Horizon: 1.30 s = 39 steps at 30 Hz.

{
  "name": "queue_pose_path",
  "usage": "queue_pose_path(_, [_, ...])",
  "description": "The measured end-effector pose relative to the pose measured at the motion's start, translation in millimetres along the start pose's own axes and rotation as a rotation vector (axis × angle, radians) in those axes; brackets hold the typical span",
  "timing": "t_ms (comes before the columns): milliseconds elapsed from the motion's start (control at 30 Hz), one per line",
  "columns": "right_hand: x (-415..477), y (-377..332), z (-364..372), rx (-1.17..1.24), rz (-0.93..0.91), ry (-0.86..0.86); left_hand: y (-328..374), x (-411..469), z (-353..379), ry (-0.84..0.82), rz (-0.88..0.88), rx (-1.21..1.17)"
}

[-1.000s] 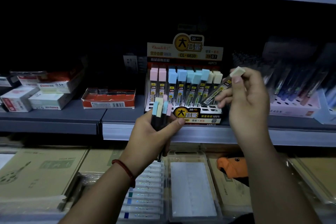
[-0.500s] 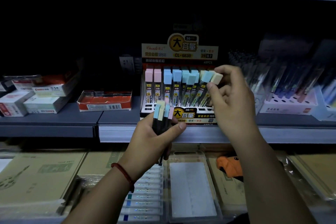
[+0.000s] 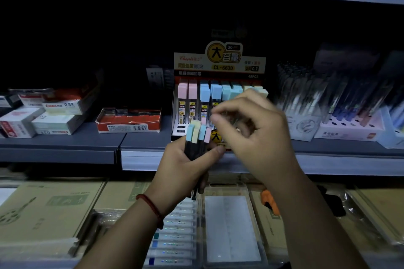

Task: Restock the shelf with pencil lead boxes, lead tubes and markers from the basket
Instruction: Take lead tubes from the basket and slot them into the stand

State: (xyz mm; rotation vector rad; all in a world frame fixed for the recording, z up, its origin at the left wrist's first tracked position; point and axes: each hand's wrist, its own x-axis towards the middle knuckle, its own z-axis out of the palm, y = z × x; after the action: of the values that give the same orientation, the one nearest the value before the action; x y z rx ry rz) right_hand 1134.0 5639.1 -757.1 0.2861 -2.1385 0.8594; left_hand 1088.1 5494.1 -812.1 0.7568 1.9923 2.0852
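Fingers of left hand grip lead tubes before "CL-6630" display; right hand blurred, grasp unclear.

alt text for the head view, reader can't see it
A left hand grips a bundle of pastel-capped lead tubes before a display box of matching tubes on a dim shop shelf. The blurred right hand hovers beside the bundle.

Slim black lead tubes with pastel blue, yellow and pink caps stand bundled upright in the left hand. Behind the right hand, matching tubes fill the printed cardboard display box.
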Motion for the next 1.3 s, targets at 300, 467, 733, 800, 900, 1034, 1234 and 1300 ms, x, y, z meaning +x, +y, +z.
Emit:
queue_pose_path(300, [-1, -5, 4, 0.103, 0.165, -0.322, 4, -1, -3, -0.054, -0.091, -0.041])
queue_pose_path(467, [-1, -1, 4, 0.157, 0.267, -0.366, 7, -3, -6, -0.171, -0.123, -0.036])
queue_pose_path(733, [-3, 4, 8, 0.301, 0.311, -0.271, 7, -1, -6, -0.184, -0.085, 0.017])
queue_pose_path(800, [-4, 4, 9, 0.307, 0.319, -0.252, 7, -1, -6, -0.171, -0.088, 0.020])
queue_pose_path(900, [-3, 5, 9, 0.316, 0.312, -0.240, 6, -1, -6, -0.173, -0.092, 0.032])
queue_pose_path(1034, [-2, 8, 8, 0.322, 0.343, -0.271, 3, -1, -7, -0.167, -0.112, 0.027])
queue_pose_path(1234, [2, 9, -1, 0.290, 0.293, -0.298, 5, -3, -9, -0.310, -0.150, -0.015])
queue_pose_path(1300, [3, 7, -8, 0.348, 0.286, -0.362, 6, -4, -10, -0.356, -0.174, -0.064])
